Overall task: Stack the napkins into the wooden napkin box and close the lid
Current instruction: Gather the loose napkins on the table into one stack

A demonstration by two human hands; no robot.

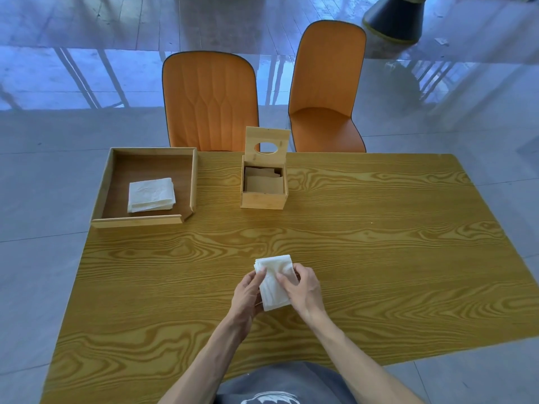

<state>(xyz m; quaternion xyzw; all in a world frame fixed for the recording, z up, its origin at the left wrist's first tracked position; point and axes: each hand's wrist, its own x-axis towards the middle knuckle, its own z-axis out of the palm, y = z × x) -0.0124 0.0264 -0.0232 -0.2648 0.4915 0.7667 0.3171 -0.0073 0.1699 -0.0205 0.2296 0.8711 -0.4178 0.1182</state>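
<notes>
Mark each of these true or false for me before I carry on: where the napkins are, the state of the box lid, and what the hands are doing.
1. Both hands hold one stack of napkins over the table. True: left hand and right hand grip it.
2. The wooden napkin box is closed. False: its lid stands upright, open.
3. The tray holds no napkins. False: a second stack lies in it.
4. Two orange chairs stand beyond the table. True.

Soft paper napkins (274, 282), wood-grain table (379, 243)
</notes>
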